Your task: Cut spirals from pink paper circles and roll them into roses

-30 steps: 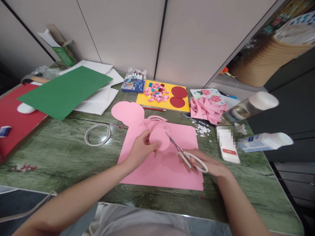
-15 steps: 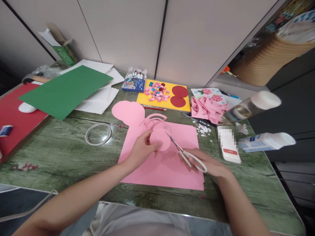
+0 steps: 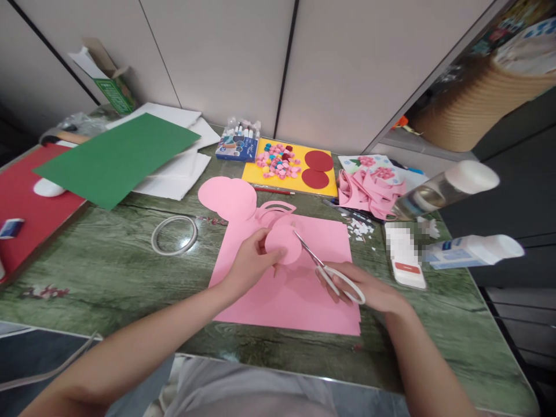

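My left hand (image 3: 249,263) pinches a pink paper circle (image 3: 284,244) that is still joined to the pink sheet (image 3: 295,289) lying on the green table. My right hand (image 3: 362,288) grips white-handled scissors (image 3: 328,269), whose blades reach up to the right edge of the circle. Cut pink circles (image 3: 228,198) and curved pink offcuts (image 3: 275,208) lie just beyond the sheet.
A tape ring (image 3: 174,234) lies left of the sheet. A green sheet (image 3: 115,156) and white papers lie at back left, a red board (image 3: 26,208) at far left. A yellow card (image 3: 289,168), marker box (image 3: 238,146), pink scraps (image 3: 369,191) and two bottles (image 3: 471,250) lie behind and right.
The blades have closed in slightly along the circle's edge. Both hands stay almost where they were; the view has shifted a little.
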